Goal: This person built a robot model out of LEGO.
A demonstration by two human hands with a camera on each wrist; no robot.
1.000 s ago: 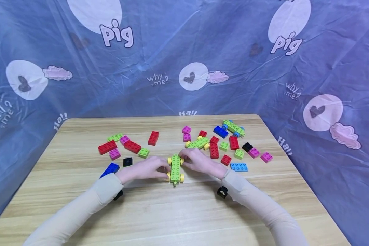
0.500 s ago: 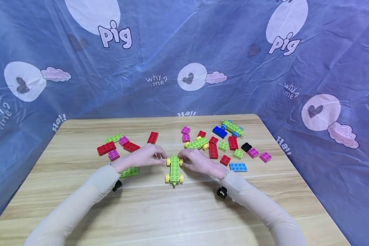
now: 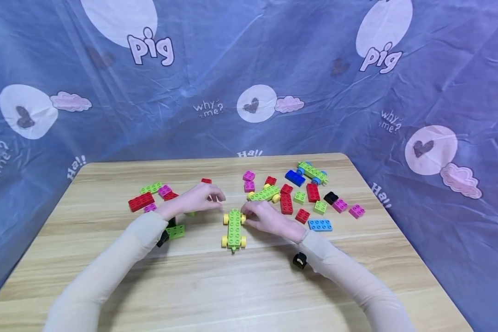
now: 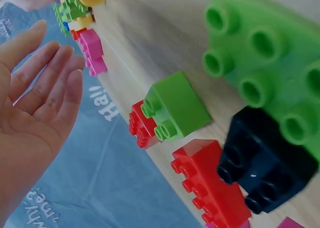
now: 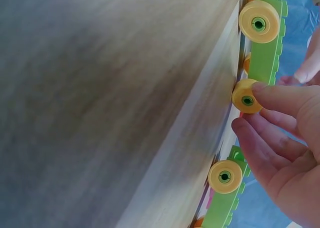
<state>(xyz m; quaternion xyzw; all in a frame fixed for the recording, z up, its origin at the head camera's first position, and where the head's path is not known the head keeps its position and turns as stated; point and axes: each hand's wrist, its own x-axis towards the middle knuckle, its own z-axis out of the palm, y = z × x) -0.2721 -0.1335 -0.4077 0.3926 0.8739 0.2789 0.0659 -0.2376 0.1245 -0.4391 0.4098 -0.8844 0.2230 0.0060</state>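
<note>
A lime-green car base with yellow wheels stands lengthwise on the wooden table between the hands. My left hand hovers just beyond its far left wheel, holding nothing; the left wrist view shows the left hand's fingers extended and apart from any brick. At the far right wheel is my right hand. In the right wrist view its thumb touches that yellow wheel, and the other fingers lie loosely bent below it. Behind my right hand stands a second green base with yellow wheels.
A green base with blue wheels stands at the back right, near a dark blue brick. Several red, pink and green bricks and a light blue brick lie at right. Under my left forearm are a green brick and a black brick.
My left hand has let go of the car base's left side and moved away toward the table's back, its fingers loosening. My right hand has stayed at the far right wheel.
</note>
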